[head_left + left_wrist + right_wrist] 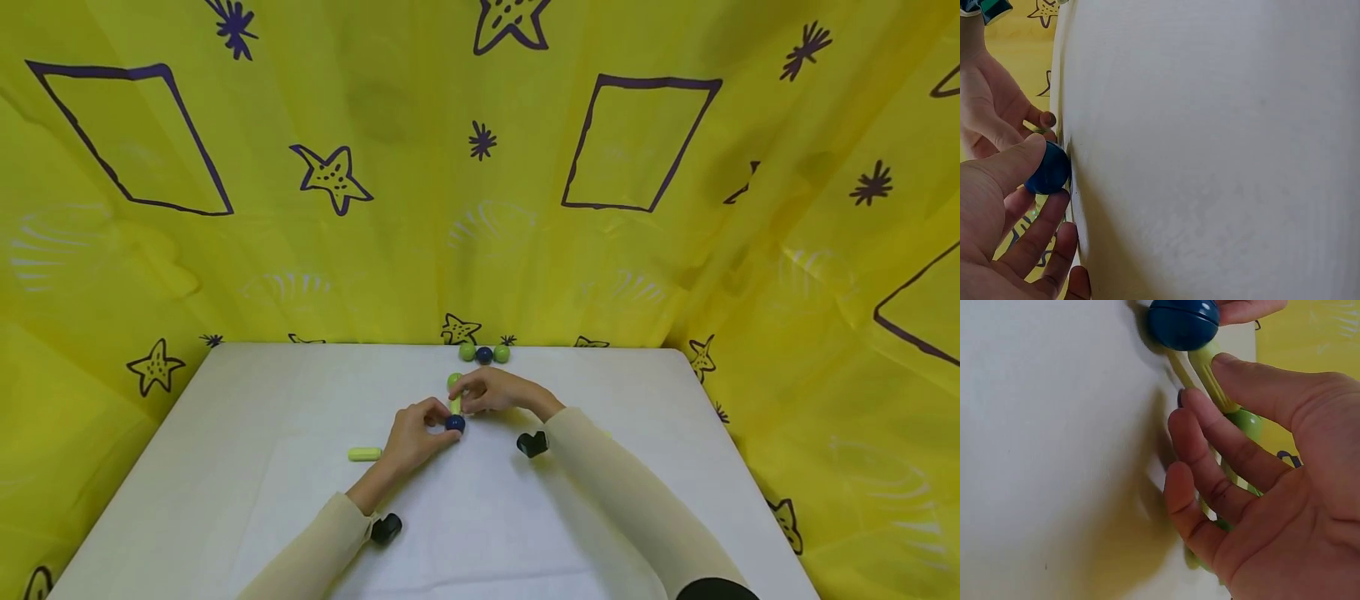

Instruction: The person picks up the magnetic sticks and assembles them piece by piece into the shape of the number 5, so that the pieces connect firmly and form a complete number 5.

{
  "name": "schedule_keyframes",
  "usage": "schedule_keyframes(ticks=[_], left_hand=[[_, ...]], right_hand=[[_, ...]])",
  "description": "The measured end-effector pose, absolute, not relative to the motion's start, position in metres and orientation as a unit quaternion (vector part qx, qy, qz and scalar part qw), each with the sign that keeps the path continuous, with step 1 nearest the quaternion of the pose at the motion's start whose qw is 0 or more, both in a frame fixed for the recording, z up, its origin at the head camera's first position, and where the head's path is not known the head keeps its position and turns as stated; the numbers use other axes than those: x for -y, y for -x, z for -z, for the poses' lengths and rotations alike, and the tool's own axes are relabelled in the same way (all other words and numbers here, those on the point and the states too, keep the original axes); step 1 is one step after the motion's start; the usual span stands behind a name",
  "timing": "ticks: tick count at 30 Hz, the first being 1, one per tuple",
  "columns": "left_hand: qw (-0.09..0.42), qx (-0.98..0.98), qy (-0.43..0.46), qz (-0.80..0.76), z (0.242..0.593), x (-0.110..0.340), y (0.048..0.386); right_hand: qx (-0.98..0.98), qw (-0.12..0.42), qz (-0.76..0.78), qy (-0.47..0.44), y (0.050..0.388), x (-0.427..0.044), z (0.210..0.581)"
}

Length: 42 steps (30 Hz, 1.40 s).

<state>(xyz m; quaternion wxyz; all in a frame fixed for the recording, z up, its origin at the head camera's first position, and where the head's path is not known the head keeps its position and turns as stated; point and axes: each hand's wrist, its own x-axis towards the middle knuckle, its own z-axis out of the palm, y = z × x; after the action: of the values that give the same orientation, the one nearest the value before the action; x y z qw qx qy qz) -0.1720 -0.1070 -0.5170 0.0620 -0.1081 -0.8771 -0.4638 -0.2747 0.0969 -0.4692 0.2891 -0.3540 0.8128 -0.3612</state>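
Note:
In the head view, my left hand (411, 437) pinches a dark blue ball (455, 423) between thumb and fingers, close to the tabletop. My right hand (495, 390) holds a short pale yellow-green rod (455, 405) by thumb and index finger. The rod's near end meets the blue ball, and a green ball (453, 381) sits at its far end. From the right wrist, the blue ball (1184, 325), the rod (1213, 381) and the green ball (1245, 422) lie in line. The left wrist view has the blue ball (1050, 169) between thumb and fingertips; the rod is hidden there.
Near the back edge, a green ball (467, 352), a blue ball (484, 356) and another green ball (502, 353) form a row. A loose yellow-green rod (364, 454) lies left of my left hand. Yellow patterned curtains (412, 250) surround the white table (247, 417).

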Motion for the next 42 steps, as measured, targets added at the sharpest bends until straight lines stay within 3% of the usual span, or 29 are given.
schedule_keyframes(ticks=[7,20,42], left_hand=[[0.048,0.875,0.115,0.468,0.519,0.108,0.172],[0.046,0.877,0.104,0.466,0.518,0.11,0.172],[0.045,0.876,0.104,0.468,0.516,0.111,0.176]], right_hand=[[-0.838,0.283,0.337,0.324,0.271,-0.12,0.454],[-0.845,0.264,0.309,0.348,0.257,-0.178,0.419],[-0.869,0.282,0.253,0.318,0.241,-0.269,0.428]])
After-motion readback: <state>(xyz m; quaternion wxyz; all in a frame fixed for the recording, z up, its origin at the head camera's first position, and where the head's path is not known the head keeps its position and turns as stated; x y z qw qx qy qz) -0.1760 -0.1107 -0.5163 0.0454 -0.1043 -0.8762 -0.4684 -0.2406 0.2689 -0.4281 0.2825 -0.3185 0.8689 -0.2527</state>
